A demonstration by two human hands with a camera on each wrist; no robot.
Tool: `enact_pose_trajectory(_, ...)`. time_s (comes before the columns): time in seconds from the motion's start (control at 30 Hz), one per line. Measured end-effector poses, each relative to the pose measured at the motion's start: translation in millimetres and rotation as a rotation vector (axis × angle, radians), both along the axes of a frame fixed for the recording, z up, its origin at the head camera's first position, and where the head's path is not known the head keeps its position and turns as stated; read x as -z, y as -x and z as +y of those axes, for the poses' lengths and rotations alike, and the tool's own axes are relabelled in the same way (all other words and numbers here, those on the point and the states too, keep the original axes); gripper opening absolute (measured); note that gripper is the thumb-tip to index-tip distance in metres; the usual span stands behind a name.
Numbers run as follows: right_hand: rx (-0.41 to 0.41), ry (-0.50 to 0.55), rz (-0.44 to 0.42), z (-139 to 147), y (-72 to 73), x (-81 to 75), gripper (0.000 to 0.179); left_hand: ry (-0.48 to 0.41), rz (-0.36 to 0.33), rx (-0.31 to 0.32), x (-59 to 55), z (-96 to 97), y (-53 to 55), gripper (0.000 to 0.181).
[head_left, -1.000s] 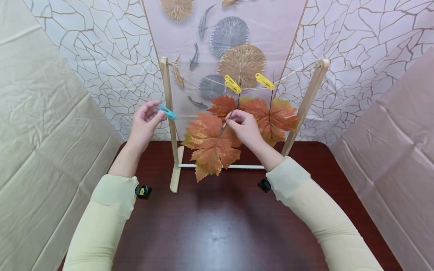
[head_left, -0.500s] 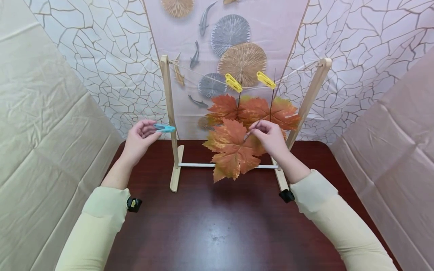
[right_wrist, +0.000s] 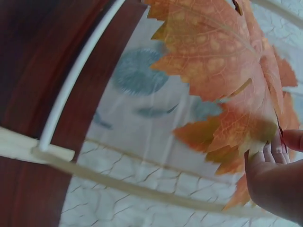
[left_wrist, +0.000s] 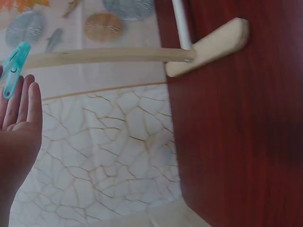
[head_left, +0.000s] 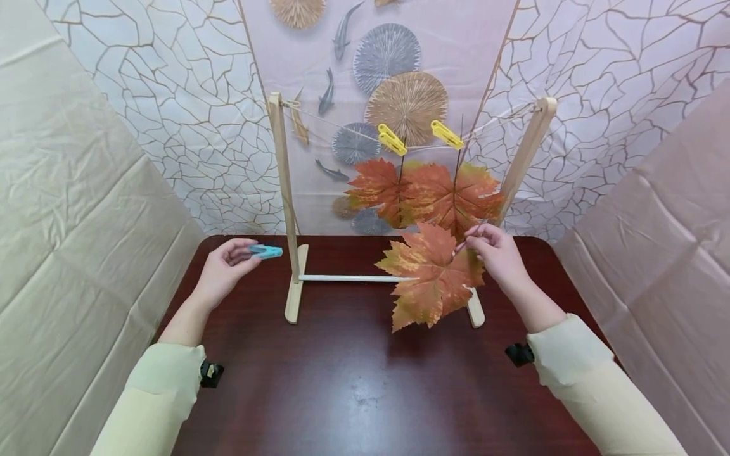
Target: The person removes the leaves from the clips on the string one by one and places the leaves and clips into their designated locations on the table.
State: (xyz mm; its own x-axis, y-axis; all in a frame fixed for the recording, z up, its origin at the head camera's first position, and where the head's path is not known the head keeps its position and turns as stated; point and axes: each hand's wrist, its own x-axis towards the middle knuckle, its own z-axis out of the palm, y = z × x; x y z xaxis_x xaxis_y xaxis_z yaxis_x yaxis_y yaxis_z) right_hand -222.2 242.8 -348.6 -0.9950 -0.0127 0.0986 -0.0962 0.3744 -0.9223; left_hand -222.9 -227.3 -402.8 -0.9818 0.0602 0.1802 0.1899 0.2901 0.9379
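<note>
In the head view my left hand (head_left: pixel 224 269) pinches a light blue clothespin (head_left: pixel 265 251) between thumb and fingers, left of the wooden frame. The same clothespin (left_wrist: pixel 16 68) shows at the left edge of the left wrist view. My right hand (head_left: pixel 502 256) pinches the stem of an orange artificial maple leaf (head_left: pixel 430 275), which hangs in front of the frame's right side. Behind it, two more orange leaves hang from a string, one by a yellow clothespin (head_left: pixel 392 140), the other by a second yellow clothespin (head_left: pixel 447 135).
The wooden frame has a left post (head_left: pixel 285 190), a right post (head_left: pixel 526 158) and a white crossbar (head_left: pixel 348 278) low between them. A string (head_left: pixel 336 126) joins the post tops. It stands on a dark red-brown table (head_left: pixel 353 380), with patterned cloth behind and pale cloth at both sides.
My right hand has carried the leaf to the right and down, away from the string. My left hand, still holding the blue clothespin, has come lower and slightly left.
</note>
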Motion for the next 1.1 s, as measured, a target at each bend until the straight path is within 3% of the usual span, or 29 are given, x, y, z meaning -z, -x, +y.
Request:
enact_pose_trajectory(0.2,0.015,0.072,-0.068,32,-9.9,15.1,0.014,0.081,-0.058,0.031,25.3,-10.3,-7.2,0.037)
enact_pose_trajectory(0.5,0.056,0.149,-0.168,77,-22.2,51.0,0.024,0.161,-0.133,0.028,69.0,-24.1,-22.4,0.033)
enact_pose_trajectory(0.8,0.096,0.039,-0.253,104,-29.5,82.4,0.019,0.154,-0.205,0.046,101.4,-27.7,-35.1,0.031)
enact_pose_trajectory(1.1,0.121,-0.086,-0.289,115,-31.0,107.3,0.024,0.167,-0.261,0.050,125.5,-29.9,-38.7,0.029)
